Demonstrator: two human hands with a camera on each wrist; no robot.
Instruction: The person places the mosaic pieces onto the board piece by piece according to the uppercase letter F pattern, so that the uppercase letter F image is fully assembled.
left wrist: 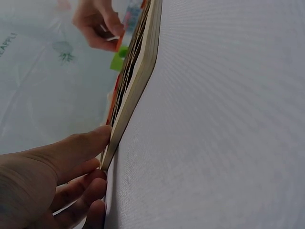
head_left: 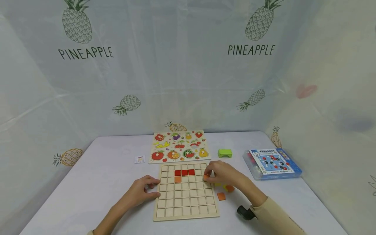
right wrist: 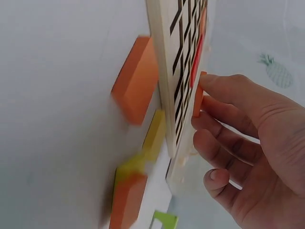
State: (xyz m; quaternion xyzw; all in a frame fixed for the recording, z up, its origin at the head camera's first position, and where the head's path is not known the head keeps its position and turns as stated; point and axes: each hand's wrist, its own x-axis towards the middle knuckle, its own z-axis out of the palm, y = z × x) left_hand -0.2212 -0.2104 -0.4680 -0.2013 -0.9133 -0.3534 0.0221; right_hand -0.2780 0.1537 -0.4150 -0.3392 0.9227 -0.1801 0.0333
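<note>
A wooden grid board (head_left: 185, 210) lies on the table, with three red square tiles (head_left: 184, 172) in a row and one orange tile (head_left: 178, 179) below the leftmost. My left hand (head_left: 140, 192) rests against the board's left edge, thumb and forefinger spread apart along it. Over the board's right side, my right hand (head_left: 224, 172) pinches another orange square tile (right wrist: 198, 98) between thumb and fingers. To the right of the board lie a loose orange tile (head_left: 221, 196), a yellow tile (right wrist: 154, 136) and an orange tile (head_left: 230, 188) partly over a yellow one.
Behind the board lies a fruit puzzle (head_left: 168, 146). A green arch block (head_left: 225, 153) and a boxed molecule set (head_left: 273, 164) are at the right. A small printed card (head_left: 139, 159) lies to the left. Pineapple-print curtains (head_left: 188, 65) surround the table.
</note>
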